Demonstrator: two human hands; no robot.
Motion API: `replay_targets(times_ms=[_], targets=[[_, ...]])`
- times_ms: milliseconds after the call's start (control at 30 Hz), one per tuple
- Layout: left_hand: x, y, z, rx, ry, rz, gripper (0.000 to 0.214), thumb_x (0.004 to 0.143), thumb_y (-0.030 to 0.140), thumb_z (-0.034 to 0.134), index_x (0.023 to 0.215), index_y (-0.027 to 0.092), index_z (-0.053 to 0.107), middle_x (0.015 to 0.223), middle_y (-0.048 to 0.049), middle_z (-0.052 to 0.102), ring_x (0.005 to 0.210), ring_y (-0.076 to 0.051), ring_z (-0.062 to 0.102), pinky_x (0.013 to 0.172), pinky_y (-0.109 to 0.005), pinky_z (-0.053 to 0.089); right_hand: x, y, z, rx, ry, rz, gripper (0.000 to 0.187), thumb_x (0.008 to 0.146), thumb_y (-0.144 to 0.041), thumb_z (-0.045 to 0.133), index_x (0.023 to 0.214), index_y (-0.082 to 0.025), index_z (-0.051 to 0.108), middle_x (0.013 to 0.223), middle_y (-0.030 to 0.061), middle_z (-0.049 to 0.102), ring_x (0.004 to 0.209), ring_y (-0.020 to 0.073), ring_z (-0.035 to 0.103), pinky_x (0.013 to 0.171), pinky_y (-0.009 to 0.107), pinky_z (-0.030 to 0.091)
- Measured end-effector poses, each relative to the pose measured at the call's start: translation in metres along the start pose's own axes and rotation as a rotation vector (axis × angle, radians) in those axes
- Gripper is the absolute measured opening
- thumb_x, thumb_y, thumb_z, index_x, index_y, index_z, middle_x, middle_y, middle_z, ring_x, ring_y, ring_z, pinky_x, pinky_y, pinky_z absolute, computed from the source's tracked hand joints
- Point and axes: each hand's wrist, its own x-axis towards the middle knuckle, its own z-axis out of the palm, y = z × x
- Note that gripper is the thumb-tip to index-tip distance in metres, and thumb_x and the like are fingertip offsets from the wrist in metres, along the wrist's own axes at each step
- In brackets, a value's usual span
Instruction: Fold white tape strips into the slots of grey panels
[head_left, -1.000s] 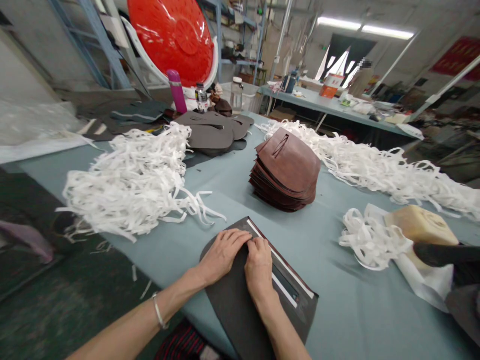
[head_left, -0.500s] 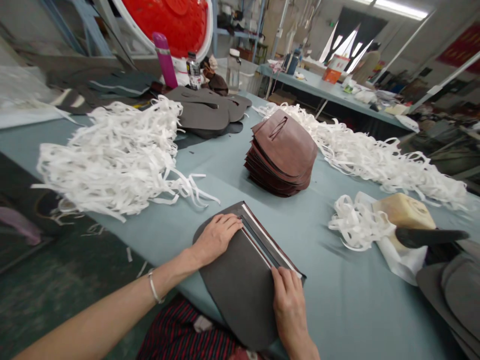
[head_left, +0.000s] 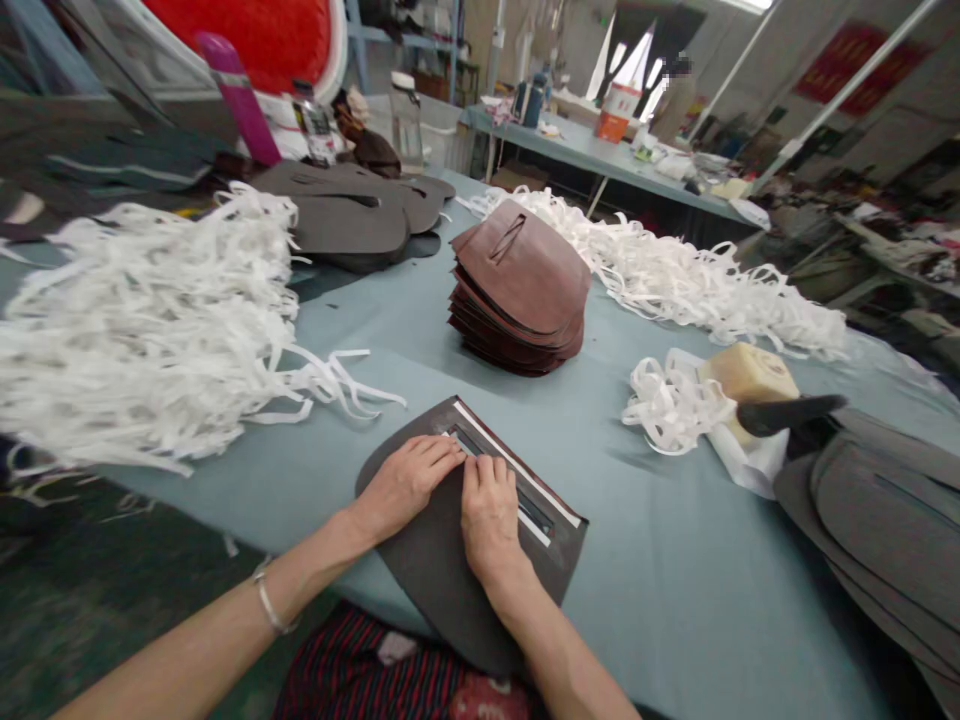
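At the far left, a large heap of white strips (head_left: 165, 330) spreads over the blue-green table (head_left: 675, 580), loose ends trailing towards the middle. Behind it stand a magenta flask (head_left: 238, 98) and a small labelled bottle (head_left: 315, 130), with a red disc (head_left: 262, 40) in a white rim beyond them. Dark grey pieces (head_left: 349, 220) lie just right of the heap, and a clear bottle (head_left: 406, 125) with a white cap stands behind these.

Nearer the person, the left hand (head_left: 409, 482), a pale bracelet (head_left: 271, 600) on its forearm, rests on a dark grey panel (head_left: 442, 585). This panel lies aslant at the table's near edge, partly over striped cloth (head_left: 375, 670). The right hand (head_left: 489, 515) is just beside the left, fingers curled. Both sets of fingertips meet at the panel's long slot, flanked by 2 white bands; whether either hand pinches the edge or only presses it, the viewer cannot tell.

Beyond the panel, apart from it, sits a stack of brown pieces (head_left: 525, 280). Further right come a small white tangle (head_left: 671, 402), a yellowish block (head_left: 750, 375), and more grey pieces (head_left: 892, 510).
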Motion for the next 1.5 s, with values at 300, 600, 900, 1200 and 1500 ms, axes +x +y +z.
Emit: replay_targets(times_ms=[300,600,900,1200,1500], targets=[[-0.002,-0.001,0.006,0.021,0.03,0.0,0.032,0.091,0.015,0.04,0.118,0.018,0.057,0.119,-0.0088,0.06,0.114,-0.022,0.052,0.099,-0.041,0.042,-0.11,0.07,-0.029,0.034,0.076,-0.132,0.034,0.093,-0.01,0.032,0.116,-0.006,0.056,0.104,0.0157,0.056,0.099,0.0272,0.046,0.085,0.045,0.043],[0.004,0.093,0.03,0.061,-0.11,0.154,0.037,0.091,0.02,0.043,0.127,0.018,0.051,0.125,-0.0065,0.057,0.122,-0.022,0.045,0.106,-0.039,0.032,-0.11,0.068,-0.025,0.109,0.11,-0.052,0.034,0.094,-0.013,0.031,0.112,-0.007,0.059,0.103,0.0143,0.059,0.097,0.0254,0.047,0.086,0.045,0.041],[0.001,0.055,0.013,0.217,-0.045,-0.034,0.04,0.093,0.029,0.04,0.13,0.015,0.048,0.13,-0.0097,0.056,0.128,-0.025,0.042,0.109,-0.047,0.026,-0.115,0.074,-0.024,0.152,0.145,-0.058,0.034,0.095,-0.014,0.028,0.109,-0.01,0.059,0.101,0.0131,0.06,0.095,0.0244,0.049,0.085,0.043,0.039],[0.001,0.021,0.004,0.234,0.02,-0.13,0.036,0.091,0.024,0.042,0.124,0.013,0.052,0.126,-0.0129,0.057,0.123,-0.027,0.046,0.105,-0.047,0.032,-0.113,0.077,-0.024,0.205,0.212,-0.064,0.029,0.095,-0.013,0.03,0.1,-0.014,0.059,0.1,0.0109,0.06,0.096,0.0231,0.05,0.084,0.041,0.038],[0.034,0.072,0.02,0.148,-0.008,-0.055,0.04,0.089,0.015,0.039,0.128,0.017,0.048,0.129,-0.0086,0.054,0.125,-0.021,0.043,0.106,-0.039,0.032,-0.053,0.074,-0.011,0.112,0.201,0.012,0.035,0.088,-0.005,0.034,0.116,-0.011,0.054,0.108,0.0142,0.057,0.098,0.0245,0.048,0.081,0.04,0.042]])
